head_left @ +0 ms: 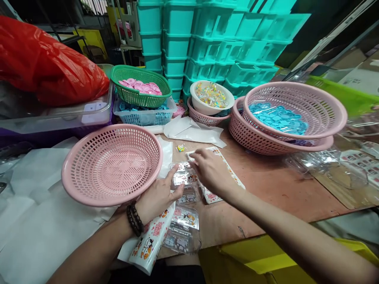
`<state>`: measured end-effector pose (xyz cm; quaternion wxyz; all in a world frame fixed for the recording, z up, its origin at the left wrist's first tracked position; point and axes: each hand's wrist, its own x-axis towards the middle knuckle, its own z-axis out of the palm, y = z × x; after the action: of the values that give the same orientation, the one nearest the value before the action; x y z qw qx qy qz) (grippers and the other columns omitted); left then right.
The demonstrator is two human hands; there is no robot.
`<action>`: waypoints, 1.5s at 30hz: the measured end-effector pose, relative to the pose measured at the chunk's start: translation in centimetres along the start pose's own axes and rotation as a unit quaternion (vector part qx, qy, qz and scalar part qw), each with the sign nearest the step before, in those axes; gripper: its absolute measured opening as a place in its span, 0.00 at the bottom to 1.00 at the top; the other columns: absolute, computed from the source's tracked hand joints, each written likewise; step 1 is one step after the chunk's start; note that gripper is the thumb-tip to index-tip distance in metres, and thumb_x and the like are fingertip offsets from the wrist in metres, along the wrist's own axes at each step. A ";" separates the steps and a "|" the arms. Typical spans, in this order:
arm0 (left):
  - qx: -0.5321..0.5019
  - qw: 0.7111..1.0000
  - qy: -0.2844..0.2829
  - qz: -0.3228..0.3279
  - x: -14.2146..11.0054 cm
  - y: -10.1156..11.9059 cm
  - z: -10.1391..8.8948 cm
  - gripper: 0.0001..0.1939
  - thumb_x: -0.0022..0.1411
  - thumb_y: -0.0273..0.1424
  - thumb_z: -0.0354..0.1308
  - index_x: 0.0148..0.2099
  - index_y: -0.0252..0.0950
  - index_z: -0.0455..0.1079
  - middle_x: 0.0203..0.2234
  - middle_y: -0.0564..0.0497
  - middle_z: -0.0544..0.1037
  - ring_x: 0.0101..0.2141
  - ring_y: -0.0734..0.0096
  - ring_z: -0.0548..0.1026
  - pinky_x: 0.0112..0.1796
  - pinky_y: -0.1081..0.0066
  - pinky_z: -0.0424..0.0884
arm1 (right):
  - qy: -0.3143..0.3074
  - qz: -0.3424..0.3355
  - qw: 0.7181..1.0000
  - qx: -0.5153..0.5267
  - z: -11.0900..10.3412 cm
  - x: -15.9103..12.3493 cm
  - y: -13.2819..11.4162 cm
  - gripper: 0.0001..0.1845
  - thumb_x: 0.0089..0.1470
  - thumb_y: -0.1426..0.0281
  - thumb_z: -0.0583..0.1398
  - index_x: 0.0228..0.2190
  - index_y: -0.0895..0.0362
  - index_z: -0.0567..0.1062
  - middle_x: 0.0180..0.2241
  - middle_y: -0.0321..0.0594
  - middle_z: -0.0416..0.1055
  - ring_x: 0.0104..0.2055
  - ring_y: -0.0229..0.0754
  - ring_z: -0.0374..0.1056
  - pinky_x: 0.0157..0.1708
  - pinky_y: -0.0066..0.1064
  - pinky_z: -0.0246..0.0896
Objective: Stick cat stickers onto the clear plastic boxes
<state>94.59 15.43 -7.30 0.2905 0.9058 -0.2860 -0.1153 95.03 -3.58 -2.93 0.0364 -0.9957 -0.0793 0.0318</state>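
My left hand [161, 195] has its index finger and thumb stretched apart at the left edge of a clear plastic case [185, 178] with printed stickers on it. Above the case's right side, my right hand [209, 169] has its fingers bent and drawn together; what they pinch, if anything, is hidden. Partly beneath that hand lies a white sticker sheet [229, 167] with cartoon prints. Under my left wrist, another sticker sheet [151, 240] curls over the table edge. Closer to me rests a second clear case [182, 232], also with cartoon prints.
An empty pink basket [112, 165] stands left. Behind are a green basket [121, 92] of pink pieces, a white bowl [194, 100] of small wrapped packets, and a pink basket [325, 106] holding blue pieces. Stacked turquoise bins [177, 49] rise at the back. A small packet [180, 148] lies mid-table.
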 end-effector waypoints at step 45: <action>-0.107 0.992 0.023 -0.068 -7.6 -1.7 1.5 0.23 0.68 0.33 0.48 0.62 0.31 0.68 0.58 0.41 0.73 0.59 0.60 0.70 0.60 0.62 0.62 | 0.041 0.133 0.692 0.709 4.3 -7.7 0.7 0.24 0.66 0.63 0.45 0.61 0.52 0.58 0.61 0.51 0.66 0.55 0.44 0.72 0.49 0.39 0.70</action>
<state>88.69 20.30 -9.15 0.3840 0.8892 -0.2033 -0.1434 87.21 -5.22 -6.87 0.7299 -0.6746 0.1016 0.0425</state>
